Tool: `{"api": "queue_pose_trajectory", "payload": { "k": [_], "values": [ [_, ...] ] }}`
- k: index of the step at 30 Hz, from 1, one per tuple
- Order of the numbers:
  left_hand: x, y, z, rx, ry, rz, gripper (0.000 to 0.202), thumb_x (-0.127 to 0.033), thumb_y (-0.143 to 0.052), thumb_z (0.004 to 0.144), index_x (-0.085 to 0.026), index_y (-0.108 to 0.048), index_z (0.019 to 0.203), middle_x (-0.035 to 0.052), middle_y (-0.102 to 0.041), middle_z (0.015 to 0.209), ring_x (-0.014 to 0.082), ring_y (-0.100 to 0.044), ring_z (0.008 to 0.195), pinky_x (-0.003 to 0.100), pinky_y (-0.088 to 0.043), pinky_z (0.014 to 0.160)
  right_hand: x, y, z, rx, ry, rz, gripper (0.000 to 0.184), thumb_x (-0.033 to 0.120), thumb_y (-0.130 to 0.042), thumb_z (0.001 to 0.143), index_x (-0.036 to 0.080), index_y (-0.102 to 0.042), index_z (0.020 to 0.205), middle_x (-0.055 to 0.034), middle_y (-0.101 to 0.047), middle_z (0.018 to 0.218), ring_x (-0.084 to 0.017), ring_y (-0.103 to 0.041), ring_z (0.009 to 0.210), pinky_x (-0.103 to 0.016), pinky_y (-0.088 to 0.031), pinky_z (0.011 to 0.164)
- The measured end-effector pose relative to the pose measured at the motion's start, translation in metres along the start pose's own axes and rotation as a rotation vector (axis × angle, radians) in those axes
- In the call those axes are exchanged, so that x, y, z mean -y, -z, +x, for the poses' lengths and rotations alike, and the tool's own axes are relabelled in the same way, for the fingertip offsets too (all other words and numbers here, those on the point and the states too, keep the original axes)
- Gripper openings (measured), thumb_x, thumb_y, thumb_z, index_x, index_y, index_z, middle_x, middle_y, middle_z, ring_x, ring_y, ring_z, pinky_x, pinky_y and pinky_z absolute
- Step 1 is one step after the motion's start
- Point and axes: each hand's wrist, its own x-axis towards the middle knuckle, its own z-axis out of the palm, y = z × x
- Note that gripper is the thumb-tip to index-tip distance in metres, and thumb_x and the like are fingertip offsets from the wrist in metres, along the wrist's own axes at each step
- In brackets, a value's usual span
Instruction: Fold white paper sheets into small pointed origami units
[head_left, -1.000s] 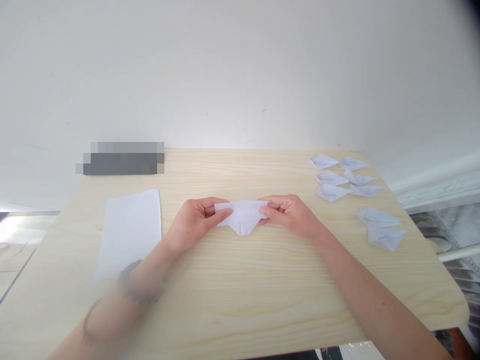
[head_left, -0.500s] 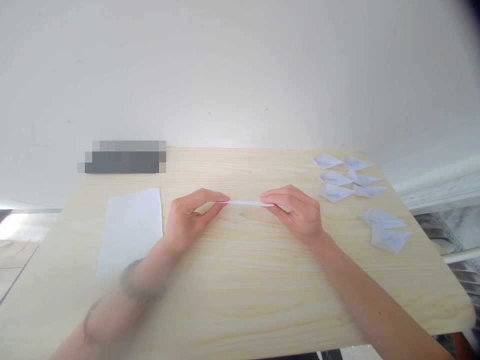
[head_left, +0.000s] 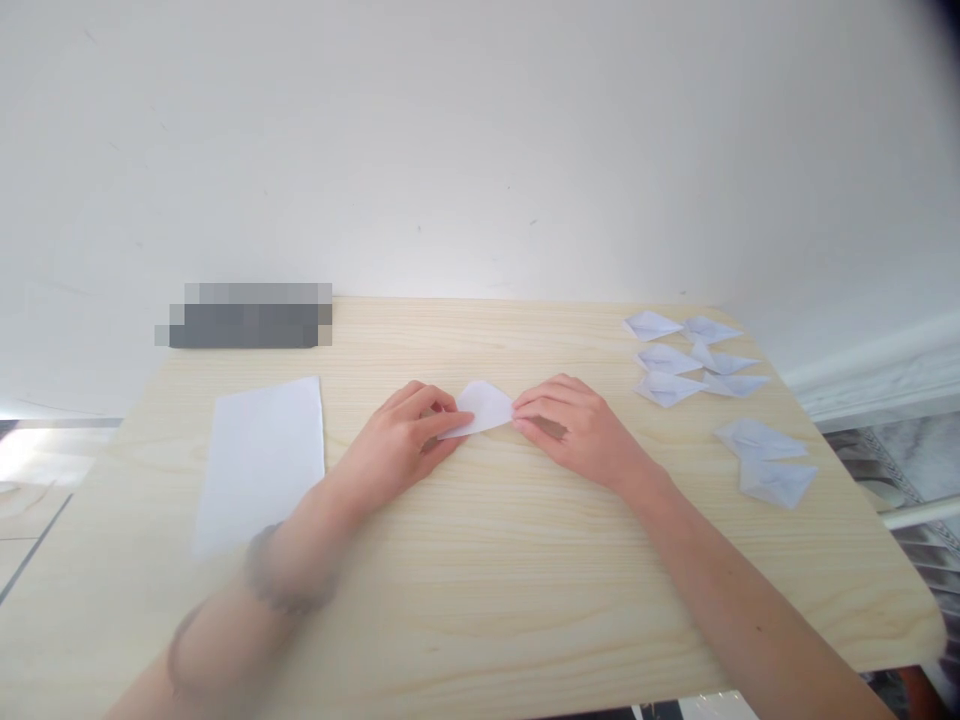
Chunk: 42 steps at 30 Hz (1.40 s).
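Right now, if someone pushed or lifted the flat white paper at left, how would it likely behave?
The white paper would probably slide rather than roll or tip, lying flat on the table. It looks thin, so a lifted corner would likely bend. Its weight is unclear: possibly several sheets.

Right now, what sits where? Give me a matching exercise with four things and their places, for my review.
1. Folded paper
2. Flat paper
3. Folded shapes
4. Thick bracelet

A. Right side of the table
B. Around the left wrist
C. Between left hand and right hand
D. Left side of the table

Pairs: 1-C, 2-D, 3-A, 4-B.
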Motion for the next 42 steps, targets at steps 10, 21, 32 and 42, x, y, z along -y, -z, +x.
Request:
{"api": "queue_pose_trajectory", "payload": {
  "k": [10, 21, 32, 42],
  "values": [
    [0.001, -0.001, 0.002, 0.003, 0.157, -0.063, 0.025, -0.031, -0.049, 0.089, -0.018, -0.066, 0.102, 0.0050, -0.059, 0.080, 0.0179, -0.052, 0.080, 0.031, -0.043, 0.073, 0.000, -0.007, 0.002, -0.071, -0.234, 0.168, 0.016, 0.025, -0.049, 0.088, 0.019, -0.063, 0.084, -0.0030, -0.059, 0.077, -0.014, -0.052, 0.072, -0.027, -0.042, 0.066],
    [-0.002, -0.004, 0.003, 0.029, 0.130, -0.012, 0.030, -0.027, -0.042, 0.092, -0.018, -0.061, 0.113, 0.0063, -0.058, 0.085, 0.0191, -0.048, 0.084, 0.035, -0.043, 0.080, 0.003, -0.008, 0.002, -0.011, -0.215, 0.133, 0.014, 0.029, -0.054, 0.085, 0.021, -0.065, 0.085, -0.0029, -0.057, 0.085, -0.014, -0.054, 0.079, -0.029, -0.043, 0.073],
    [-0.003, -0.005, 0.004, -0.023, 0.100, -0.059, 0.022, -0.023, -0.045, 0.091, -0.019, -0.063, 0.103, 0.0060, -0.060, 0.106, 0.0193, -0.049, 0.096, 0.035, -0.044, 0.086, 0.004, -0.011, 0.002, -0.037, -0.284, 0.118, 0.026, 0.029, -0.049, 0.088, 0.023, -0.060, 0.111, -0.0009, -0.061, 0.080, -0.011, -0.050, 0.062, -0.027, -0.042, 0.066],
    [-0.005, -0.004, 0.004, -0.043, 0.186, -0.082, 0.023, -0.032, -0.047, 0.089, -0.021, -0.065, 0.099, 0.0058, -0.059, 0.093, 0.0187, -0.051, 0.087, 0.033, -0.045, 0.077, 0.005, -0.013, 0.001, -0.002, -0.194, 0.010, 0.031, 0.024, -0.039, 0.092, 0.021, -0.061, 0.113, -0.0030, -0.056, 0.077, -0.015, -0.053, 0.073, -0.030, -0.042, 0.072]
  ]
}}
